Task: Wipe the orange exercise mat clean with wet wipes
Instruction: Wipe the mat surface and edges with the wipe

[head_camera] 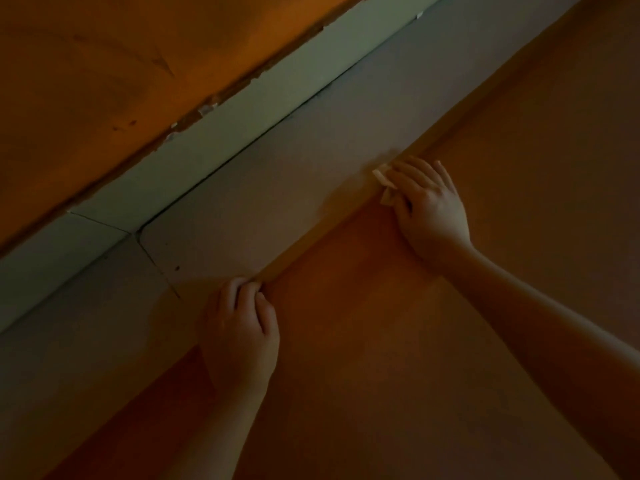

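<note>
Orange exercise mat (381, 341) fills the near and right part of the head view, spread flat on a grey tiled floor (242, 209), with both bare forearms reaching out across it toward its far edge. That edge runs diagonally from lower left to upper right, and both hands sit on it. The left hand (239, 327) is at the nearer stretch with its fingers curled down over the rim; in this dim light I cannot tell whether they pinch the edge or only rest bent against it. The right hand (426, 202) lies farther along the edge with its fingers spread and fairly straight, pressing a pale wet wipe (382, 181) flat onto the mat's border, the wipe's crumpled corner poking out past the fingertips toward the floor. Beyond the strip of floor a greenish skirting board (207, 140) runs under an orange wall (104, 64) whose paint is chipped along the join. The step in hand looks like wiping along the mat's rim. The likely trouble is at that rim — the wipe is only pressed, not gripped, so a stroke running off the edge could drag it onto the floor and pick up grit that then smears back onto the mat. A hard push could also slide or buckle the mat if the left hand is not really anchoring it, and in such poor light missed patches would be hard to notice.
</note>
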Tool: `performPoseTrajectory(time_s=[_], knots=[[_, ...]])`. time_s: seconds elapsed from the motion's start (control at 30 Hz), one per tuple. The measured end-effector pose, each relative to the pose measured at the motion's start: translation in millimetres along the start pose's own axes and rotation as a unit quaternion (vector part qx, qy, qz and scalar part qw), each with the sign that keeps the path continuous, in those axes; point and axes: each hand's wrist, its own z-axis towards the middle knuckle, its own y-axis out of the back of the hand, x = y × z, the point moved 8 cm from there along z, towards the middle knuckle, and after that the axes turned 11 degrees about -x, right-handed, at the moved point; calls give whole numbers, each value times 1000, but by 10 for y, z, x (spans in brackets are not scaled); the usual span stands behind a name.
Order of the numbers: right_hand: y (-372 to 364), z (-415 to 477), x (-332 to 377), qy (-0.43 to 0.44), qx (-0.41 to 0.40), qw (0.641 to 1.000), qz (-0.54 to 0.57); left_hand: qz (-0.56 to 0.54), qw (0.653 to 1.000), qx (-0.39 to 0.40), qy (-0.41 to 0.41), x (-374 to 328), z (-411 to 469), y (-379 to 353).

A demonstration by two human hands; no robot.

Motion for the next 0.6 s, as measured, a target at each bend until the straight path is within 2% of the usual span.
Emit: performPoseTrajectory(time_s=[0.23,0.33,0.4,0.47,0.53,0.6], knots=[[4,15,-1,12,-7,1000,5,21,1000,17,4,18,-14,-29],[21,14,-15,10,-20,1000,7,33,998,38,38,8,-2,-33],[36,15,-8,10,-25,1000,9,-7,996,54,64,-203,98,-79],[51,12,9,13,-23,1000,9,-56,996,68,23,-675,279,-233],[51,20,19,13,-20,1000,8,-67,995,75,-23,-1153,504,-481],[52,21,17,14,-19,1000,4,-40,996,76,4,-1356,678,-722]])
